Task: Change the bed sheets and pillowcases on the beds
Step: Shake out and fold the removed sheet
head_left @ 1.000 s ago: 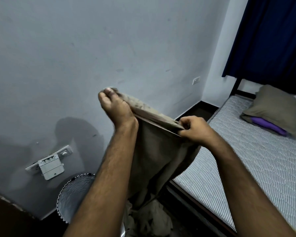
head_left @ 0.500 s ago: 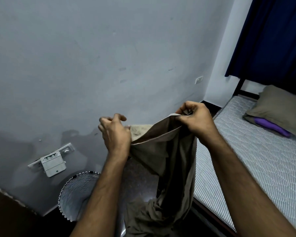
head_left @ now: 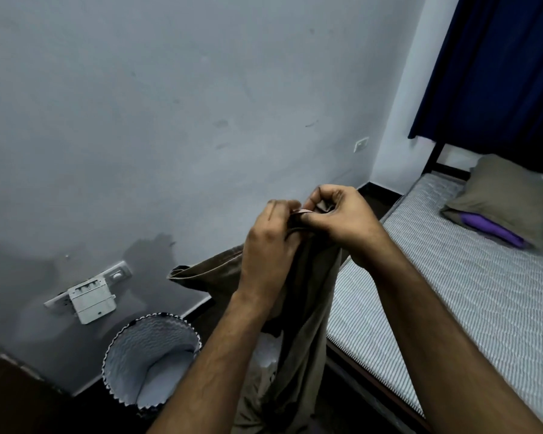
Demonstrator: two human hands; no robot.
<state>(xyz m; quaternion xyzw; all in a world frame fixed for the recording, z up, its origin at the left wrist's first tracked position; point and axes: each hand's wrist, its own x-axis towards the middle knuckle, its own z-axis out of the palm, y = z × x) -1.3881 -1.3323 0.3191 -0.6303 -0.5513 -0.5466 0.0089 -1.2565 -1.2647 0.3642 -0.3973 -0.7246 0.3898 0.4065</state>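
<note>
Head view, the only view. Your two hands have come together since half a second ago: then they held the olive-brown sheet (head_left: pixel 298 311) apart by its top hem, the left low and the right raised; now the left hand (head_left: pixel 268 252) and right hand (head_left: pixel 342 219) meet knuckle to knuckle in front of the grey wall (head_left: pixel 170 104). Each grip is clenched on the cloth: your left fingers curl round a gathered bunch of it, your right thumb and fingers pinch the hem edge just beside the left fingertips. Whether the hem is doubled between them I cannot tell; the fingers hide it.

The sheet hangs straight down from both grips, and its lower end bunches on the floor below your forearms. One loose corner sticks out to the left of the left grip, where a second ago the cloth was spread taut between the hands.

Judgement: you appear to be gathering or hunting along the hem for a corner, not spreading yet. The sheet is not on the bed.

To the right of the right grip, well apart, the mattress (head_left: pixel 470 296) lies bare, with a pillow (head_left: pixel 502 195) and purple cloth (head_left: pixel 489 230) at its far end. Below and left of the left grip stands a white basket (head_left: pixel 129 361).
</note>
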